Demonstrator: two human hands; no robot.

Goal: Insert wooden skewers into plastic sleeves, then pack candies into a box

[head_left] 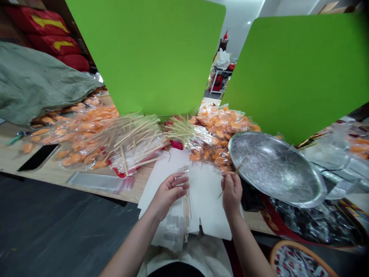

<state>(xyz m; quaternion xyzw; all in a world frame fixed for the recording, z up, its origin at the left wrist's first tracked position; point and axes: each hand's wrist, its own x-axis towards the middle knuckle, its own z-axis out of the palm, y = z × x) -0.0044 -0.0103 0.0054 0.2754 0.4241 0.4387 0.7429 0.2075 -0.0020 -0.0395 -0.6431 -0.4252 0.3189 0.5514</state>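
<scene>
Over the white paper at the table's front edge, my left hand has its fingers curled round the upper part of a clear plastic bag and several thin wooden sticks. To the right, my right hand pinches a thin brown stick, close to the rim of the oval metal tray. Behind both hands lie a loose heap of wooden sticks on clear bags and a smaller stick bundle.
Orange items in clear wrappers pile at the left, more behind the paper. A phone and flat clear bags lie left. The metal tray stands right, above an orange-rimmed tub. Green panels rise behind.
</scene>
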